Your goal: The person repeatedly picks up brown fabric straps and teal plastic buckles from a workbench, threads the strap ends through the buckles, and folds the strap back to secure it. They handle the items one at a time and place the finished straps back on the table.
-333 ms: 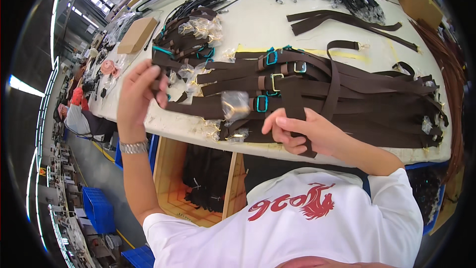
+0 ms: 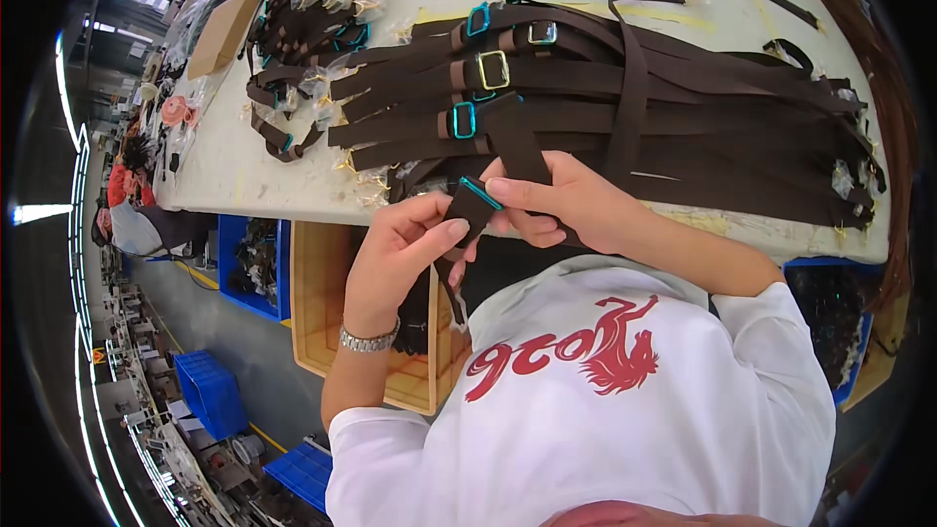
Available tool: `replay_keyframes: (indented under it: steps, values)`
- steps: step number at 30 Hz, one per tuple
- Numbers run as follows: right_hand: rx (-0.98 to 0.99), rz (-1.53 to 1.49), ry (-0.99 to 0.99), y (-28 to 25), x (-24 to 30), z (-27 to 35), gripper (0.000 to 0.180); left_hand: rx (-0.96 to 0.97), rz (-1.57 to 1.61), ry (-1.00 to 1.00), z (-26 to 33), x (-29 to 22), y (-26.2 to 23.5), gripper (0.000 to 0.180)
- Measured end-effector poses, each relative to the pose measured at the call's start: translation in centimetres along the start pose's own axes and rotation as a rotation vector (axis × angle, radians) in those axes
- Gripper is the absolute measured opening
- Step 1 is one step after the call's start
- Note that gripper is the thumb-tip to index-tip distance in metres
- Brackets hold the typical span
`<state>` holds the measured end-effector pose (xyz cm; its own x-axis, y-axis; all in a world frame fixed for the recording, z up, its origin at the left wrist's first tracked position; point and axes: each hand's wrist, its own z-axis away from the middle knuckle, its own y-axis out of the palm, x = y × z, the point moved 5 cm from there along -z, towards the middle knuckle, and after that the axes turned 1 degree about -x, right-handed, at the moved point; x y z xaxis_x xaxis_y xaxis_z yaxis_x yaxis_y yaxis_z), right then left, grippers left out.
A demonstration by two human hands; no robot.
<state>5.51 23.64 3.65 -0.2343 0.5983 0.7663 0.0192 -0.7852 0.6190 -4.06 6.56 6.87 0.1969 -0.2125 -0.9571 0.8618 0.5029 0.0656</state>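
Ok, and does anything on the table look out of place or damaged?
One strap looks askew: it runs crosswise over the other straps, which mostly lie lengthwise along the table. It may just have been laid there. I see no clear spill or damage.

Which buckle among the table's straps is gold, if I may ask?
The gold buckle between the silver buckle, up and right, and a teal buckle, down and left; the other visible buckles are teal or silver.
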Motion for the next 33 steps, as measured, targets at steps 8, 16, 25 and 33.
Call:
replay_keyframes:
  steps: [8, 16, 25, 33]
  values:
    - [-0.145, 0.175, -0.061, -2.7, -0.3, 2.7, 0.024, 0.095, 0.075, 0.001, -0.4, 3.8, 1.6, 0.024]
    - [-0.303, 0.246, -0.018, -2.3, 0.0, 3.5, 0.020, -0.180, -0.570, 0.434, -0.6, 1.2, 4.0, 0.062]
    - [-0.330, 0.246, -0.083, -2.2, -1.8, 3.0, 0.021, -0.395, -0.823, 0.583, -0.4, 1.3, 5.2, 0.065]
    - [-0.280, -0.032, 0.018, -2.7, -2.7, 3.5, 0.022, -0.409, -0.759, 0.574, -0.6, 1.9, 5.5, 0.062]
